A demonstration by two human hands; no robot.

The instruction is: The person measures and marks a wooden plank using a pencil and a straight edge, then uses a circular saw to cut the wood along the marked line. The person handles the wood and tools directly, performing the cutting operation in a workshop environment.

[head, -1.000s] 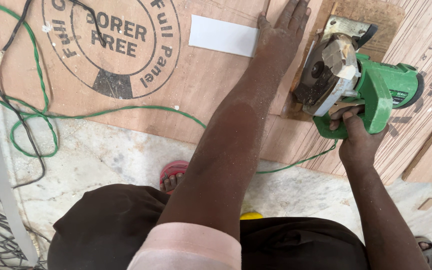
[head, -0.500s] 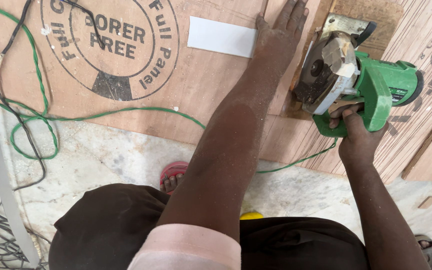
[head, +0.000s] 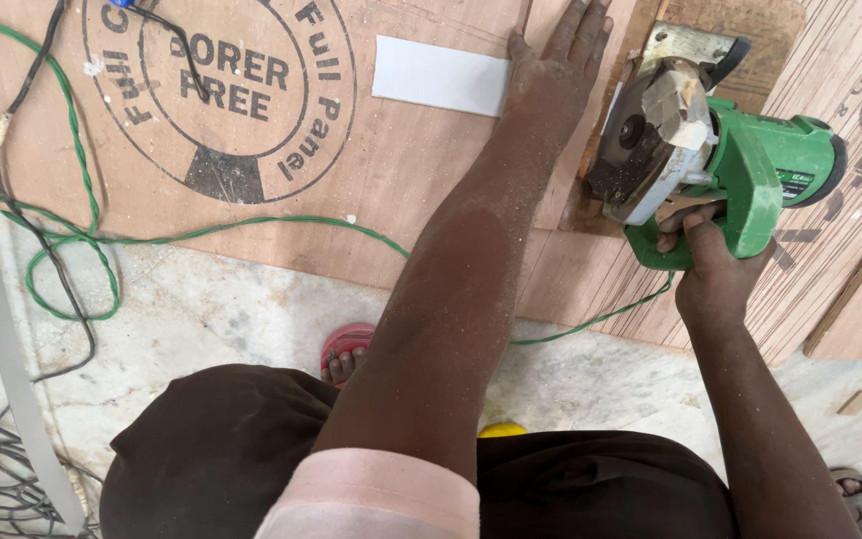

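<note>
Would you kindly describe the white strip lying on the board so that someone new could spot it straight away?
Start at the big brown plywood sheet with the round black stamp. Just right of that stamp, by the left hand pressed flat on the wood, lies the white strip. It is the only plain white rectangle on the board, unlike the green cord and the green circular saw.

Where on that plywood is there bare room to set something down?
Bare plywood lies between the white strip and the green cord, left of the left hand. The stone floor below the cord is also open. It is crowded right of that hand, where the right hand grips the saw.
</note>
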